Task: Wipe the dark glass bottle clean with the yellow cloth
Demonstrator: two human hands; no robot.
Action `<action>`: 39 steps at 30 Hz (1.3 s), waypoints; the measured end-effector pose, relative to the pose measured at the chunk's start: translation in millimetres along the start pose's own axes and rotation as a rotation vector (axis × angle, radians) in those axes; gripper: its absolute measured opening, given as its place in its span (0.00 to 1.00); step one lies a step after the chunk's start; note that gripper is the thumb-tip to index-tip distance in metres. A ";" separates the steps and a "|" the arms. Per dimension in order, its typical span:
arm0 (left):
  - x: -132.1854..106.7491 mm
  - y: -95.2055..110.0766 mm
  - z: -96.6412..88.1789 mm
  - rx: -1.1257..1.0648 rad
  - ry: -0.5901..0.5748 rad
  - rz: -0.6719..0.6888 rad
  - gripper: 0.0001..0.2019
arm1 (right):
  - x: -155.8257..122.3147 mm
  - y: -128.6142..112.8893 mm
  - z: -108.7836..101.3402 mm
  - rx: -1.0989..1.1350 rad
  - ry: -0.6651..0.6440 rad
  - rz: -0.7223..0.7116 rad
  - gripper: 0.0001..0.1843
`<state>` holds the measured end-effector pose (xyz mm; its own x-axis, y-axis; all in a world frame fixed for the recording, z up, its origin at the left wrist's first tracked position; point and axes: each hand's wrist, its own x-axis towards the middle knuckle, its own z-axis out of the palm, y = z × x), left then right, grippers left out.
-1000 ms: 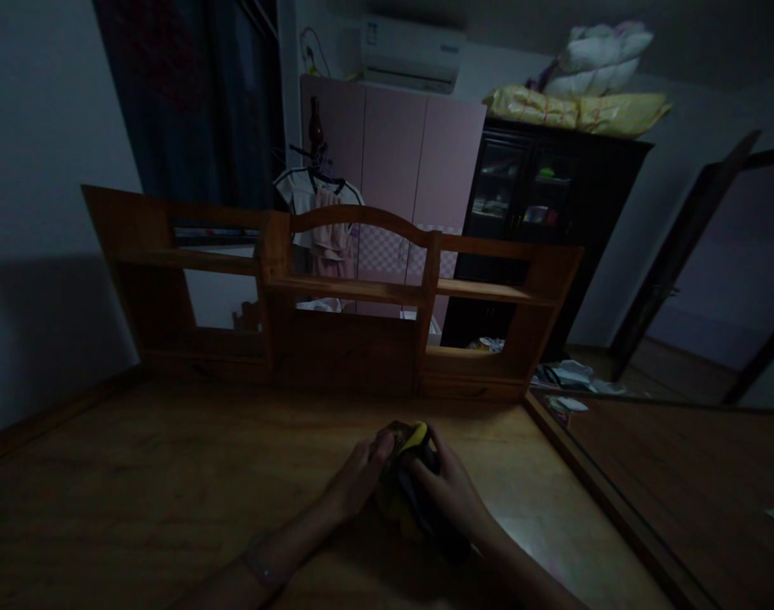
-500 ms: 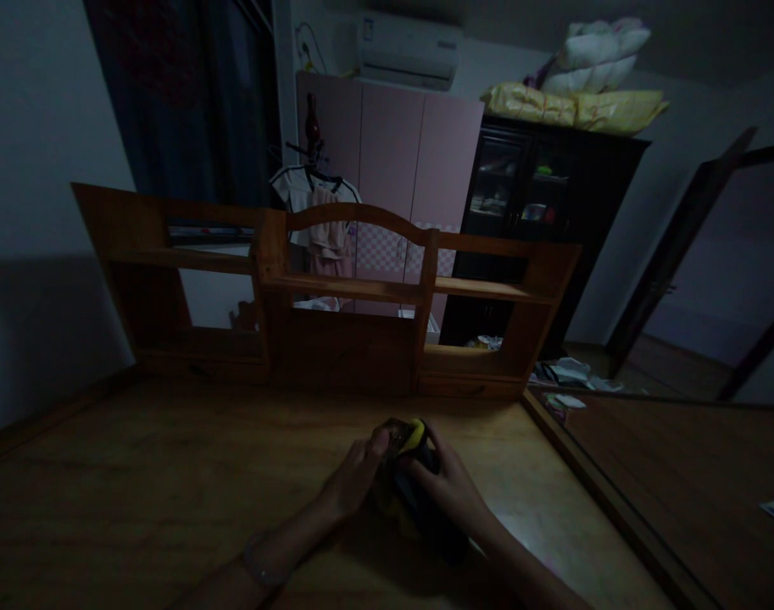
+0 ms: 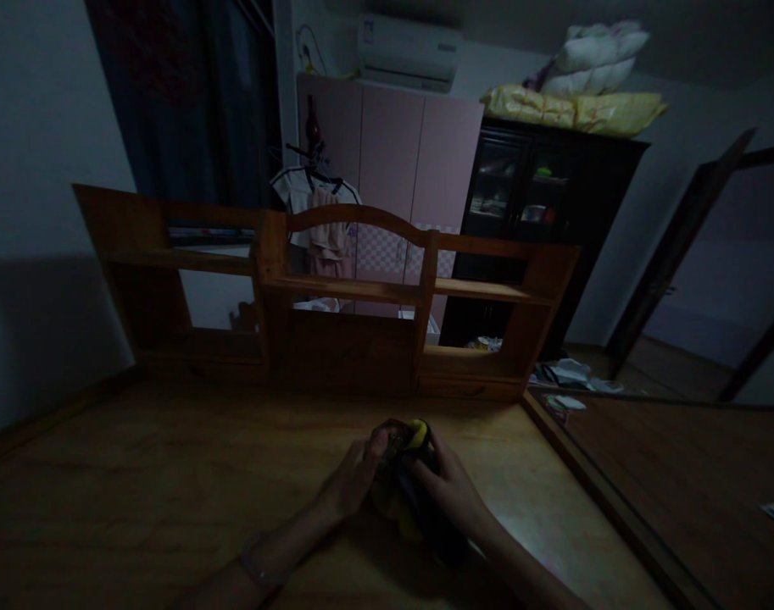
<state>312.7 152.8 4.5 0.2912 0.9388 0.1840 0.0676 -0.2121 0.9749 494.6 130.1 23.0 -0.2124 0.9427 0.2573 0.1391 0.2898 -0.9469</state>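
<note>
A dark, soft-looking item with yellow parts [image 3: 432, 512] is held between my two hands over the wooden board; the dim light hides its exact kind. On its left side my left hand [image 3: 353, 476] is closed, thumb up, around a brownish, patterned edge of it. My right hand [image 3: 451, 485] grips the dark right side, thumb across the front and fingers behind. Bright yellow shows at the top between the hands, and more yellow hangs below. My palms hide part of it.
The pale wooden board [image 3: 189, 483] lies under my hands. Across its far edge stands a wooden headboard shelf [image 3: 348, 292]. A raised wooden rail [image 3: 590, 466] runs along the right, with the floor beyond. A wall [image 3: 30, 280] rises on the left.
The two hands stay nearly in place. The item has shifted slightly between them, with a little more yellow showing on its lower left side.
</note>
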 end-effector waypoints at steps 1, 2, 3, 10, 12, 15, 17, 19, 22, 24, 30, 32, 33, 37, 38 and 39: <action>-0.2 -0.6 -0.1 -0.001 0.007 -0.007 0.31 | 0.1 -0.8 -0.3 0.007 -0.006 -0.013 0.24; -0.3 -1.2 -0.3 -0.003 0.015 -0.015 0.31 | 0.3 -1.3 -0.7 0.012 -0.015 -0.015 0.23; -0.4 -1.6 -0.5 -0.004 0.019 -0.022 0.31 | 0.5 -1.6 -0.9 0.016 -0.022 -0.011 0.23; -0.5 3.6 0.0 0.009 -0.011 -0.005 0.30 | -0.4 -0.8 1.0 -0.007 0.000 0.013 0.26; -1.0 5.1 0.5 0.030 -0.003 -0.003 0.30 | -0.5 0.7 1.0 -0.019 0.007 -0.008 0.19; -1.8 4.8 0.8 0.038 0.006 0.013 0.30 | 0.3 3.5 0.3 -0.057 0.027 -0.009 0.16; -1.7 3.0 0.9 0.037 -0.003 0.028 0.30 | 1.1 4.4 0.0 -0.064 0.033 -0.021 0.17; -1.2 0.9 1.0 0.055 -0.018 0.054 0.29 | 1.9 3.8 0.0 -0.067 0.039 -0.029 0.17; -0.3 -0.8 1.4 0.115 -0.037 0.123 0.28 | 2.9 1.3 -0.4 -0.101 0.051 -0.040 0.16; 0.0 -0.8 1.6 0.166 -0.029 0.167 0.27 | 3.1 0.1 -0.9 -0.121 0.041 -0.046 0.16; -0.9 -3.0 -0.5 0.295 0.013 0.222 0.24 | 0.4 2.0 0.3 -0.129 0.024 -0.002 0.29; -1.2 -5.7 -1.7 0.367 0.040 0.234 0.25 | -1.0 2.6 1.2 -0.130 0.020 0.012 0.33; -1.2 -6.9 -2.2 0.405 0.050 0.243 0.26 | -1.7 2.5 1.5 -0.136 0.019 0.018 0.34; -0.9 -8.9 -3.0 0.495 0.049 0.295 0.27 | -2.3 0.2 1.6 -0.157 0.030 0.016 0.32; -0.9 -8.7 -3.0 0.502 0.045 0.309 0.28 | -1.9 -0.5 1.4 -0.148 0.029 0.008 0.29; -0.9 -8.5 -3.0 0.505 0.041 0.321 0.28 | -1.3 -1.0 1.0 -0.133 0.025 -0.001 0.26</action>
<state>308.9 154.6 -3.5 0.3359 0.8141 0.4738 0.4303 -0.5800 0.6917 493.7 128.5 23.4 -0.1891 0.9457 0.2645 0.2666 0.3087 -0.9130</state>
